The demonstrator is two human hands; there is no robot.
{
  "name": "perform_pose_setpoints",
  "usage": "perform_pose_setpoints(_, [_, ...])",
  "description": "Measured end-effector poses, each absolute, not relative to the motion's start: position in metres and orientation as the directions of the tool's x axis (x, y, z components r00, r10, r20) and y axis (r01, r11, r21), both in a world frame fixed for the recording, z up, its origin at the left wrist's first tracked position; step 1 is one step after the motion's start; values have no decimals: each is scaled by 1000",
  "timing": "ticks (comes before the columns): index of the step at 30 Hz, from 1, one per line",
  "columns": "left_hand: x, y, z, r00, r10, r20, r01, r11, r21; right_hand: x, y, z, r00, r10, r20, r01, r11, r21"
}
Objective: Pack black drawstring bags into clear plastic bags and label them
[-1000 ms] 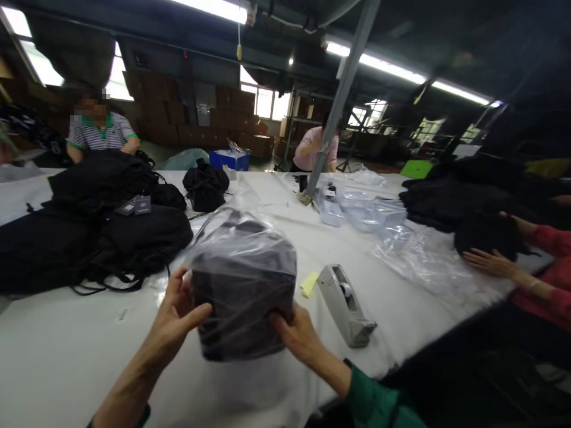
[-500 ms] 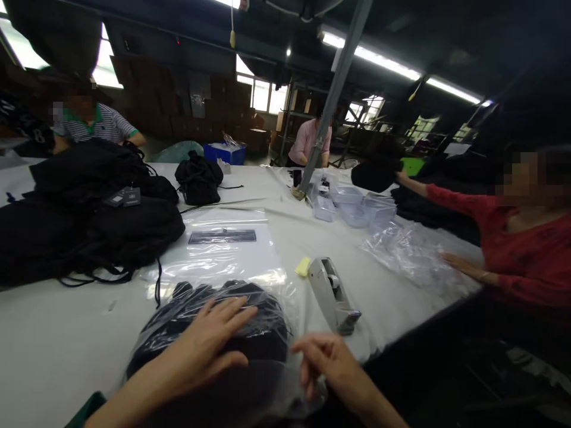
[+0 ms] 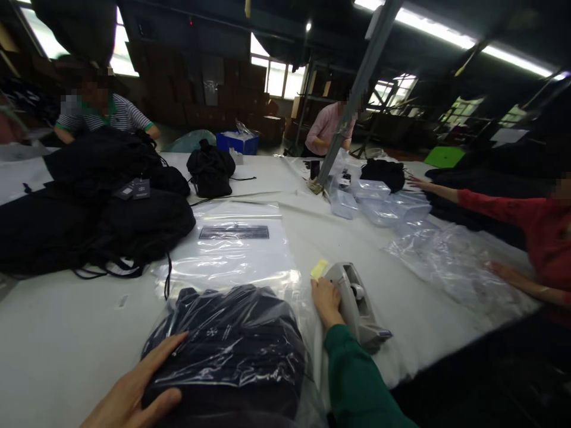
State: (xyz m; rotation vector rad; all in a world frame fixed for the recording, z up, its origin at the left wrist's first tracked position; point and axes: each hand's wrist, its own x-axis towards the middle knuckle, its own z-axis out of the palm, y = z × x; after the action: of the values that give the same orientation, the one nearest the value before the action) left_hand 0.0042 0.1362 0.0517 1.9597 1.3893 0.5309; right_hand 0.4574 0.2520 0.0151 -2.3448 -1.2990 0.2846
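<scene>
A dark folded garment in a clear plastic bag (image 3: pixel 232 345) lies on the white table (image 3: pixel 66 345) right in front of me. My left hand (image 3: pixel 134 392) rests flat on its near left corner, fingers stretched out. My right hand (image 3: pixel 326 302), in a green sleeve, reaches to the grey tape dispenser (image 3: pixel 357 306) and touches its left side; its fingers are curled against it. A small yellow note (image 3: pixel 319 268) sits at the dispenser's far end.
A flat clear bag with a dark label (image 3: pixel 234 233) lies beyond the packed garment. Black bags with tags (image 3: pixel 102 220) pile at the left. Clear bags (image 3: pixel 383 205) and loose plastic (image 3: pixel 446 261) lie at the right, where a person in red (image 3: pixel 526 220) reaches over the table. Two other people work at the far side.
The bagged garment went from held upright to lying flat. My right hand left it and moved right to the tape dispenser. My left hand slid to its near left corner.
</scene>
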Motion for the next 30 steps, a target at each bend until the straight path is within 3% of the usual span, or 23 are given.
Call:
perform_pose_setpoints(5, [11, 113, 51, 310, 944, -109, 654, -128, 746, 459, 248, 17, 441, 895, 71, 744, -320, -587])
perform_pose_setpoints(8, [4, 113, 50, 305, 951, -51, 612, -155, 775, 454, 230, 36, 360, 928, 91, 676, -193, -711])
perform_pose_setpoints(12, [20, 140, 86, 126, 992, 18, 536, -84, 840, 427, 192, 78, 282, 947, 154, 537, -22, -844])
perform_pose_setpoints(14, [48, 156, 116, 214, 974, -72, 426, -27, 904, 407, 171, 100, 259, 940, 222, 466, 80, -881])
perform_pose_setpoints(16, [84, 167, 143, 426, 887, -177, 294, 49, 954, 388, 150, 120, 234, 928, 290, 433, 168, -886])
perform_pose_setpoints(19, [138, 175, 166, 612, 774, -163, 131, 104, 986, 365, 125, 141, 136, 931, 340, 431, 253, -866])
perform_pose_setpoints(22, [170, 178, 170, 654, 745, -132, -45, 212, 976, 353, 106, 151, -1, 965, 261, 344, 245, -906])
perform_pose_setpoints(25, [178, 178, 167, 614, 757, -221, -220, 433, 874, 348, 93, 154, -94, 993, 73, 111, 84, -990])
perform_pose_setpoints(27, [174, 176, 168, 617, 750, -238, -272, 487, 830, 349, 87, 155, -132, 991, -5, -14, -7, -1000])
perform_pose_setpoints(30, [164, 170, 172, 686, 692, -225, -276, 533, 800, 352, 82, 159, -91, 996, 0, -55, -5, -998])
